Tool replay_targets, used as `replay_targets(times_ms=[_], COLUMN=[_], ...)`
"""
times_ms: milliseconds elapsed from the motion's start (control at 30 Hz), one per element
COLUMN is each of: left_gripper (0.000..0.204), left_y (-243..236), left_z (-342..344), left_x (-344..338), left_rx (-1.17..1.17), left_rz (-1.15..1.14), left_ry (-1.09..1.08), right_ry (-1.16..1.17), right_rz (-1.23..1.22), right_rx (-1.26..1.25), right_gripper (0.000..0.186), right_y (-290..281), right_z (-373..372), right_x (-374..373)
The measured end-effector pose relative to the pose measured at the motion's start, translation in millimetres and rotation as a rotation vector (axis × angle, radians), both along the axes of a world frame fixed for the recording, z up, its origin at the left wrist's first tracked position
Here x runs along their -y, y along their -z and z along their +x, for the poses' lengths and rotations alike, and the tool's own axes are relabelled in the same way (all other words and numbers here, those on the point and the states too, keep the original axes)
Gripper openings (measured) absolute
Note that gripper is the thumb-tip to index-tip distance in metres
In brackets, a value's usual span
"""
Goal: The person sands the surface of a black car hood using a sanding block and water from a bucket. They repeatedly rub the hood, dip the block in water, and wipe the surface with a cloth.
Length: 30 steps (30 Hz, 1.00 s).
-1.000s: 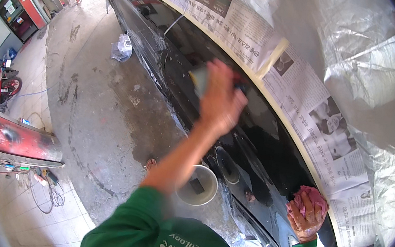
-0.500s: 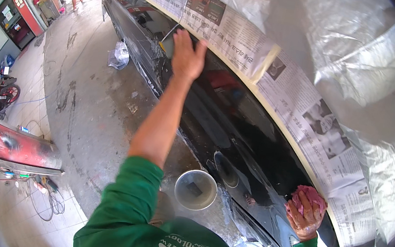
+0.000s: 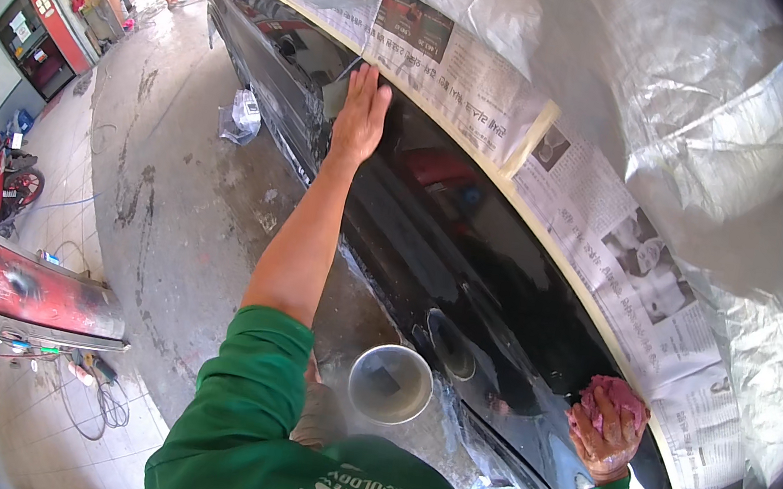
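A glossy black car side panel (image 3: 508, 271) runs diagonally through the middle, from far left to near right. My left hand (image 3: 358, 125) lies on its far part with the fingers stretched out, fingertips close to the taped upper edge. Nothing shows in that hand. At the near right end, my right hand (image 3: 606, 440) presses a crumpled pink cloth (image 3: 613, 394) against the panel, fingers spread over it. Beige masking tape (image 3: 560, 258) edges sheets of newspaper (image 3: 491, 108) above the black surface.
A round bucket (image 3: 390, 384) of cloudy liquid, with a dark square piece in it, stands on the concrete floor below the panel. Silvery plastic sheeting (image 3: 722, 101) drapes above. A clear plastic bag (image 3: 241, 118), a red lift post (image 3: 16, 282) and cables (image 3: 94, 403) are at left.
My left hand's fingers have drawn closer together, and the hand has shifted slightly on the panel. The right hand with the pink cloth has barely moved.
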State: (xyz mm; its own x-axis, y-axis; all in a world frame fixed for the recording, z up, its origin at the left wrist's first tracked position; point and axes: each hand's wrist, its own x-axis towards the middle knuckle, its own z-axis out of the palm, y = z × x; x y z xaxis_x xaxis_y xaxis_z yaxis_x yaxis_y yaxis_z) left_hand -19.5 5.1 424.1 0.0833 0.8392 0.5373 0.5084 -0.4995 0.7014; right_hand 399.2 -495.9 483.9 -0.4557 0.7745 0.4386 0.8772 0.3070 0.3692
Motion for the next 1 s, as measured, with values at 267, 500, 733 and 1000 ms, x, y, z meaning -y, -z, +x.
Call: replay_targets(times_ms=[267,500,733,1000], left_gripper=[0.096,0.088,0.101,0.086], left_y=[37.0,9.4,-9.5,-12.4], left_z=[167.3,27.1,128.7,46.7], left_x=[274.0,25.9,146.5,6.2], left_rx=[-0.112,0.033,-0.181,0.096], left_rz=[0.294,0.064,-0.043,-0.079], left_ry=[0.252,-0.151,-0.081,-0.326], right_ry=[0.021,0.036,0.070,0.078], right_rz=[-0.042,-0.052,-0.098,-0.085], right_rx=[0.066,0.043,0.075,0.047], right_gripper=[0.026,0.031,0.033,0.030], right_y=[0.7,8.0,-5.1,1.0], right_z=[3.5,5.0,2.3,-1.4], right_x=[8.2,12.4,15.9,3.6])
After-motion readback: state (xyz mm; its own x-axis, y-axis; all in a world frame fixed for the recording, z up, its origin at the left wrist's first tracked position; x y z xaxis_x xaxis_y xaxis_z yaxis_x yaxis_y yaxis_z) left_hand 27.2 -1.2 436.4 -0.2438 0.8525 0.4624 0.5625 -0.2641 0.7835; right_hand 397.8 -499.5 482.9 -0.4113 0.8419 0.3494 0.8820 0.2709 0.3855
